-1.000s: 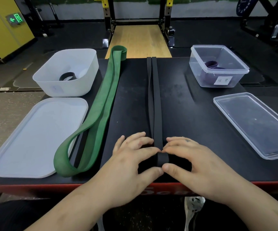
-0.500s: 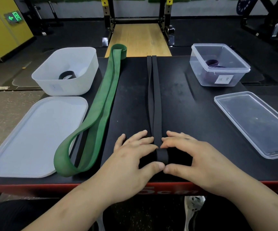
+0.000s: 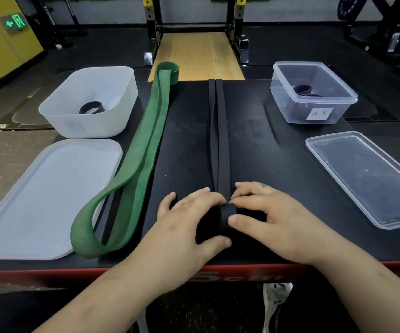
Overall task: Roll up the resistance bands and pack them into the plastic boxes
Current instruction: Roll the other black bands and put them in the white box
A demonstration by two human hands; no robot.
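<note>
Both hands at near tabletop [image 3: 254,145] edge. Left hand [image 3: 189,227] and right hand [image 3: 273,222] curl fingers and thumbs round rolled near end of black band [image 3: 220,140], pinching small roll between them. Rest of black band lies flat, running straight to far edge. Green band [image 3: 146,152] unrolled, just left of it. White box [image 3: 98,127] far left holds rolled dark band [image 3: 92,108]; white lid [image 3: 45,200] in front. Clear box [image 3: 288,111] far right holds purple band [image 3: 303,89]; clear lid [image 3: 367,179] nearer.

Four resistance bands [image 3: 146,140] [image 3: 223,140] [image 3: 92,108] [image 3: 303,90], two plastic boxes [image 3: 93,126] [image 3: 290,111], two lids [image 3: 50,200] [image 3: 367,179], two hands [image 3: 184,227] [image 3: 280,224]
</note>
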